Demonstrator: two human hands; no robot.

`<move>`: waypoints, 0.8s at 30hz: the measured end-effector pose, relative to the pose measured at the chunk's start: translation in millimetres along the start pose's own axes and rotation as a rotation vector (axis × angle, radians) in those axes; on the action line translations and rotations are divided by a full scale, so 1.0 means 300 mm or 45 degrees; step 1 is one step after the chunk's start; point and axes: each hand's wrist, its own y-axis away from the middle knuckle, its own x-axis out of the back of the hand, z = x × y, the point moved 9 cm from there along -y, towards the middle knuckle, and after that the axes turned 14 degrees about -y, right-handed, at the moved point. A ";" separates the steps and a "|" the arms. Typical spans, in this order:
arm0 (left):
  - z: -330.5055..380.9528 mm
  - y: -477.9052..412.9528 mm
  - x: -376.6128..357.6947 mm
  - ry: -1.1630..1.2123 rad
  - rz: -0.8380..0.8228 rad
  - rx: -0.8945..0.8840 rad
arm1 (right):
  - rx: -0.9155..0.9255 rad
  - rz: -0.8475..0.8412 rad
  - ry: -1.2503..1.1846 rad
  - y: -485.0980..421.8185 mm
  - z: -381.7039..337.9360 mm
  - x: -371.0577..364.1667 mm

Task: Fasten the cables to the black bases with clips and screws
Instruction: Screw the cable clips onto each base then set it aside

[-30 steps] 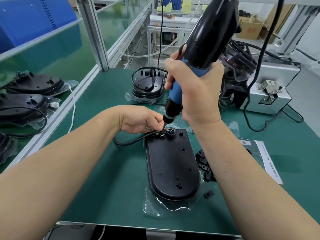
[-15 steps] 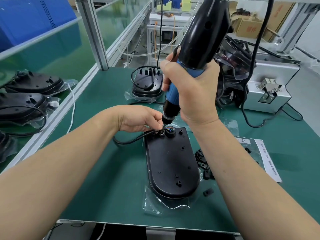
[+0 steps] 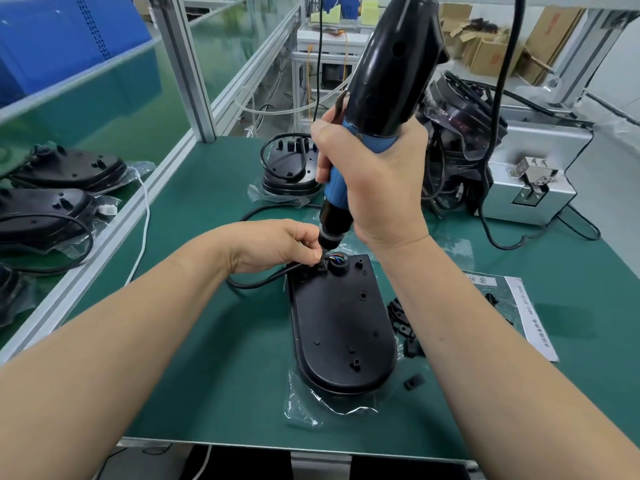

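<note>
A black oval base point(image 3: 341, 327) lies flat on the green mat, on a clear plastic bag. A black cable point(image 3: 258, 282) enters its far end, where coloured wires show in a round hole. My right hand point(image 3: 377, 181) grips a blue and black electric screwdriver point(image 3: 374, 109), held nearly upright, its bit down on the clip at the cable entry. My left hand point(image 3: 277, 245) pinches the cable and clip beside the bit. The clip and screw are mostly hidden by fingers and the bit.
Several loose black clips point(image 3: 403, 323) lie right of the base beside a printed sheet point(image 3: 533, 317). Another base with coiled cable point(image 3: 291, 164) sits at the back. A silver screw feeder box point(image 3: 533, 181) stands at the right. More bases point(image 3: 52, 199) lie on the left shelf.
The screwdriver has tilted slightly and its bit has stayed on the clip. Both hands hold the same places.
</note>
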 end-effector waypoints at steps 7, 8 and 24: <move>0.000 0.006 0.000 0.051 -0.007 0.030 | -0.023 0.012 0.060 -0.025 0.025 -0.016; 0.001 0.008 -0.005 0.058 -0.021 0.028 | -0.021 0.009 0.064 -0.026 0.026 -0.016; 0.011 0.013 -0.010 0.041 -0.044 -0.031 | -0.014 0.047 -0.039 -0.038 0.023 0.027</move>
